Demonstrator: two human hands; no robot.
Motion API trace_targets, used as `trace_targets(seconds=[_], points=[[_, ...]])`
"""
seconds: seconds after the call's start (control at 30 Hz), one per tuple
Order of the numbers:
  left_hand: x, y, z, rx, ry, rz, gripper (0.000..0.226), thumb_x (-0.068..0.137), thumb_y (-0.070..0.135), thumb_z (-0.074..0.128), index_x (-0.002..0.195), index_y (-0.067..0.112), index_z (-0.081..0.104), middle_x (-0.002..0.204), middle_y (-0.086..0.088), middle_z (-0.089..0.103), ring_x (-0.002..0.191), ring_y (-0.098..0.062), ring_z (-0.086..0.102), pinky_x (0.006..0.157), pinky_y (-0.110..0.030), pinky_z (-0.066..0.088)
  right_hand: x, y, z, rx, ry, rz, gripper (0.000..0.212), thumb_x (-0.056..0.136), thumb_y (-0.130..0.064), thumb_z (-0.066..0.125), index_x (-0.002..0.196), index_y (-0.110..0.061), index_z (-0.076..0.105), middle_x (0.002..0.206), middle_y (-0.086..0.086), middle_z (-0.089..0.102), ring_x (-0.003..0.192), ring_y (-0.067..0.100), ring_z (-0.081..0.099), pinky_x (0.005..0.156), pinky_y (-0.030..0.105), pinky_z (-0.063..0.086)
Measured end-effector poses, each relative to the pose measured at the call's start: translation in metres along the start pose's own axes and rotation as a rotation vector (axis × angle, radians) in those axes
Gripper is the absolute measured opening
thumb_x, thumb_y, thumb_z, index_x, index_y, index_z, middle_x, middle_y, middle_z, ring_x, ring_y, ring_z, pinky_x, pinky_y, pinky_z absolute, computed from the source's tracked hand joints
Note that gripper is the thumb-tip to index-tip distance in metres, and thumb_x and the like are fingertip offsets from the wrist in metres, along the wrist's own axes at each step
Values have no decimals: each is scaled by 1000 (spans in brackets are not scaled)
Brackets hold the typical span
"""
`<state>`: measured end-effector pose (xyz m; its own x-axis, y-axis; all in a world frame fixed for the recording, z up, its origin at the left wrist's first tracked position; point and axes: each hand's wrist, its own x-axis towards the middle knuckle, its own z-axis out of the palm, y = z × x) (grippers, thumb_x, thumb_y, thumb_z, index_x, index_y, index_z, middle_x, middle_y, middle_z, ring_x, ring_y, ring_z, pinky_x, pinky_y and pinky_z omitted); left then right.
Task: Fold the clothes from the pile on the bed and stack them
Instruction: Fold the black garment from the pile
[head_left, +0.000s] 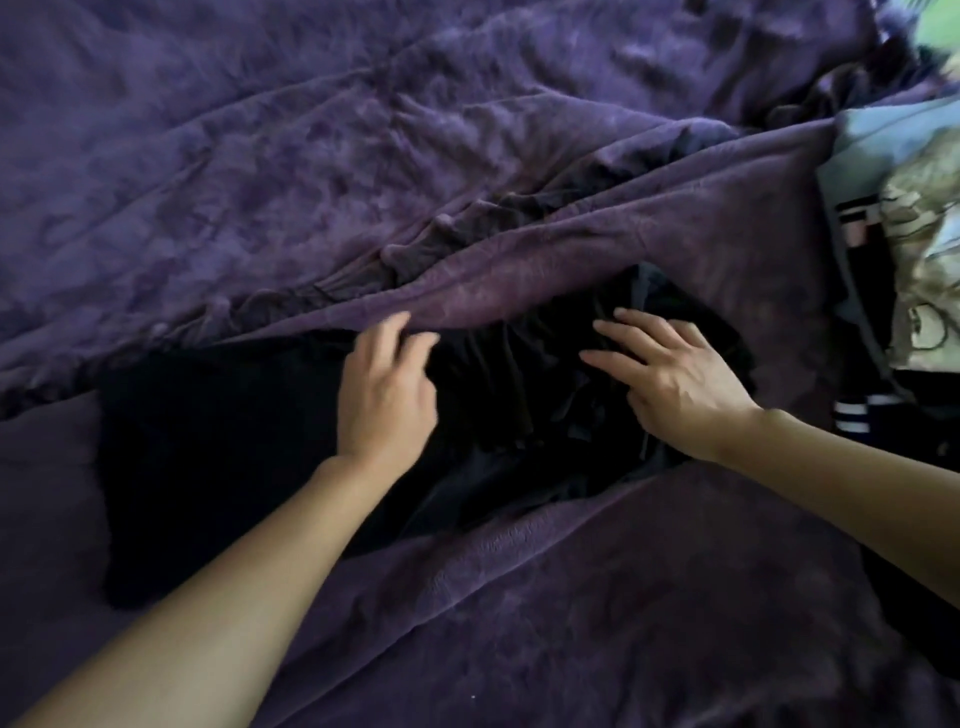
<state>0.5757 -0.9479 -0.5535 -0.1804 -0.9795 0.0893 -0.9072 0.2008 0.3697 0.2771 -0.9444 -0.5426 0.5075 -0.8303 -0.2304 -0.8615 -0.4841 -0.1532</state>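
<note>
Rested right hand (670, 379) spread flat on garment (218, 441); held left hand (384, 395), blurred, loosely open by cover (571, 260) edge. Probably risked folding overlapping cover into garment unnoticed.

clothes pile (904, 218) crowds right, purple bedspread (260, 156) open left

You're in a home bedroom: a rumpled purple bedspread (311, 156) fills the view, with a pile of clothes (904, 218) at its right edge.
</note>
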Motion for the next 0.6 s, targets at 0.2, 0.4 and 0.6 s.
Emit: trace_targets(seconds=[0.2, 0.4, 0.6], points=[[-26, 48, 39, 330, -711, 265, 62, 89, 19, 52, 146, 28, 30, 159, -5, 13, 146, -27, 9, 111, -45, 21, -14, 47, 3, -75, -113, 519, 52, 88, -28, 51, 138, -40, 46, 158, 2, 22, 145, 29, 11, 109, 50, 23], [-57, 51, 34, 319, -574, 143, 55, 89, 18, 49, 142, 24, 37, 155, -8, 19, 142, -30, 17, 108, -42, 27, -39, 40, 8, 427, 143, 1046, 70, 80, -61, 59, 136, -21, 44, 133, 11, 53, 120, 35, 50, 95, 44, 43], [-67, 66, 46, -88, -808, 81, 52, 95, 15, 43, 145, 25, 36, 160, 1, 9, 147, -18, 6, 115, -41, 22, -25, 12, -23, 1190, 226, 1120, 36, 70, -19, 83, 103, -14, 69, 92, 6, 72, 72, 20, 70, 54, 31, 58]])
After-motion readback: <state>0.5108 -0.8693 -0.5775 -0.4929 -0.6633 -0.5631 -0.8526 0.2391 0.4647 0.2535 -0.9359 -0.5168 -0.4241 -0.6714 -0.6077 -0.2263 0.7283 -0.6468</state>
